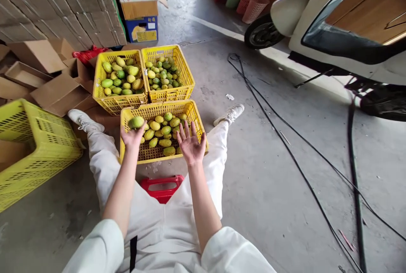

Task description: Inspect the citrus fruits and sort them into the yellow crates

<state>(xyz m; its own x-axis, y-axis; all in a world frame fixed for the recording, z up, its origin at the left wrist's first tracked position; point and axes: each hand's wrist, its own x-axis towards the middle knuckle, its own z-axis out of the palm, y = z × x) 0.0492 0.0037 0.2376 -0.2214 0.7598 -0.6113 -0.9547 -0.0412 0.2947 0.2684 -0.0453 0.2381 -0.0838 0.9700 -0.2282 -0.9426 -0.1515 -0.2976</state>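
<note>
My left hand point(132, 138) holds up a green-yellow oval mango point(136, 122) at the left side of the nearest yellow crate point(122, 146). It rests on the palm, against the fingers. Over the right part of the same crate, my right hand point(193, 145) is open, palm up, fingers spread, with nothing in it. Several loose yellow and green mangoes point(165, 142) lie in this crate, some hidden behind my right hand. Two more yellow crates stand just beyond, the left one point(120, 103) with larger mangoes point(131, 78), the right one point(173, 94) with smaller ones point(165, 74).
A yellow-green crate point(53, 137) stands at my left, near opened cardboard boxes point(58, 91) and a tall carton stack point(63, 6). Between my legs is a red plastic stool point(163, 197). Black cables point(294, 161) cross the floor by a parked scooter point(304, 23) on the right.
</note>
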